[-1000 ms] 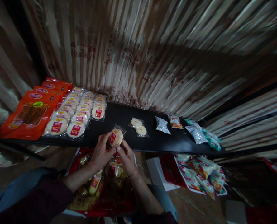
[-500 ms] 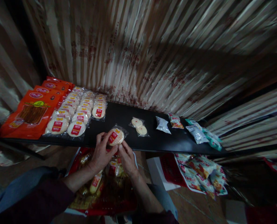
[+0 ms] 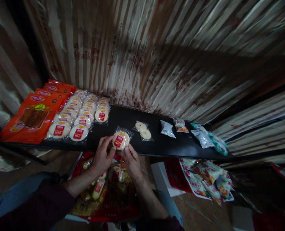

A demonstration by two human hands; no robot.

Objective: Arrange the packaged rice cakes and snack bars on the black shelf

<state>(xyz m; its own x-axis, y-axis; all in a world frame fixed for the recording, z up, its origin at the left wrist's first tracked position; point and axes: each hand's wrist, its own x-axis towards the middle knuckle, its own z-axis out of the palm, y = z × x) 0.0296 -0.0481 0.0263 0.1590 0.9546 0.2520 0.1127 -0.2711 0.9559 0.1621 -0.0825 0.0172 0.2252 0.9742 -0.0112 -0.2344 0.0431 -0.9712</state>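
Observation:
A round cracker pack (image 3: 121,140) with a red label, in clear wrap, is held between both hands over the front edge of the black shelf (image 3: 123,118). My left hand (image 3: 103,156) pinches its left side. The fingers of my right hand (image 3: 132,160) grip its lower right edge. Overlapping rows of similar cracker packs (image 3: 78,132) lie on the shelf to the left. Another pack with two plain crackers (image 3: 143,130) lies to the right of my hands. Below my forearms is a red bag (image 3: 123,211) of wrapped snacks.
Orange snack bags (image 3: 34,114) lie at the shelf's left end. Small silver packets (image 3: 167,128) and green packets (image 3: 218,143) are on its right part. Under the shelf sit a white box (image 3: 165,179) and a bag of snack packets (image 3: 208,179). A striped curtain hangs behind.
The held cracker pack has turned slightly and its label now faces up more fully. My left fingers have shifted to its left edge, and my right hand has moved a little.

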